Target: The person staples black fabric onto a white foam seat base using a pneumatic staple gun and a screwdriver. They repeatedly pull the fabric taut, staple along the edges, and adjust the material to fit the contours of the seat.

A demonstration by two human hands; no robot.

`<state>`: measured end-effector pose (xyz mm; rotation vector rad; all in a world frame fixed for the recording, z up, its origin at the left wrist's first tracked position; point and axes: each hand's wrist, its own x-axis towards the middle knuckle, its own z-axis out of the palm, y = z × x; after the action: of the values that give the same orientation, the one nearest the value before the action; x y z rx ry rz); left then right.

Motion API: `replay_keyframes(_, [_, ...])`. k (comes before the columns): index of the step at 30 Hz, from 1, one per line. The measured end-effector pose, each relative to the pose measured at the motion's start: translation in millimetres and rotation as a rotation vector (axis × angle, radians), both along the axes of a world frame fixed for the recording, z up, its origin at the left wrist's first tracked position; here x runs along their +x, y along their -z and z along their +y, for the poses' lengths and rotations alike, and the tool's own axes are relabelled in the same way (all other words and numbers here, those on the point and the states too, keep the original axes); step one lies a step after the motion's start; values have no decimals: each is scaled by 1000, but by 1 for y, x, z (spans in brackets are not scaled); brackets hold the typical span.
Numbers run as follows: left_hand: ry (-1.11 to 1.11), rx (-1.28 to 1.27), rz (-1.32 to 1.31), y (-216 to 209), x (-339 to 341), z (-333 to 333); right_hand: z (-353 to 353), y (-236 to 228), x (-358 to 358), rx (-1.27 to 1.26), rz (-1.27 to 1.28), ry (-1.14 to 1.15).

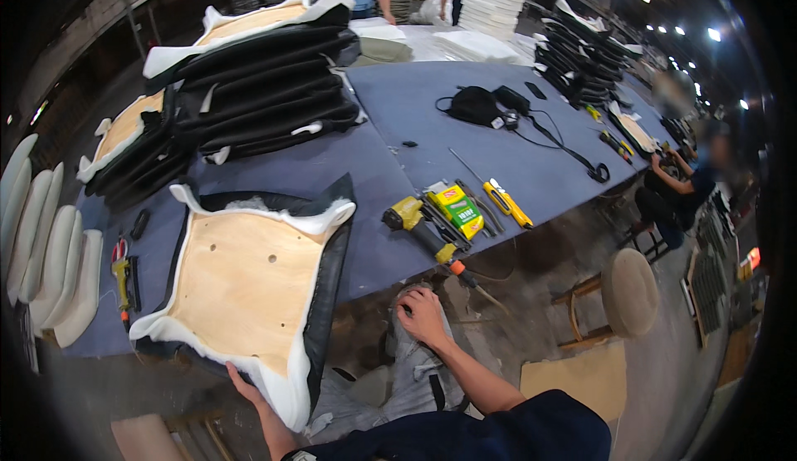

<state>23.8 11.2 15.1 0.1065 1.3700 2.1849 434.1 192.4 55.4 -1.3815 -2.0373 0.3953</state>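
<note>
In front of me, partly over the table's near edge, lies a chair seat [249, 270]. Its pale wooden board faces up, with white padding folded in at the rim and a black cover spread beneath. My left hand [247, 388] grips the seat's near edge, some of its fingers hidden underneath. My right hand [423, 318] rests on my knee, fingers lying over the grey trouser leg; I see no tool in it. Closest to that hand on the table is a yellow-and-black air stapler [423, 232] with an orange hose fitting. Beside it stands a green-and-yellow box [456, 210].
A yellow-handled knife [507, 204] and a screwdriver [471, 174] lie past the box. Stacked black covered seats [266, 95] rise at the far left. Another yellow stapler [124, 282] lies left. A black cap [473, 107] is farther back. A round stool [628, 293] stands right; co-workers are beyond.
</note>
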Motion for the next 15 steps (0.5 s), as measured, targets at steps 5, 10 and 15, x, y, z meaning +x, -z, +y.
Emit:
replay_keyframes(5, [-42,6,-166,-12,4,4,3,-2,-2,28,4,1])
replay_keyframes(10, [93,-26,11,7,-23,-3,8,-8,-4,-4,16,-18])
replay_keyframes(15, [353,-225,78,-55,-79,7,9,-4,-5,-22,71,-20])
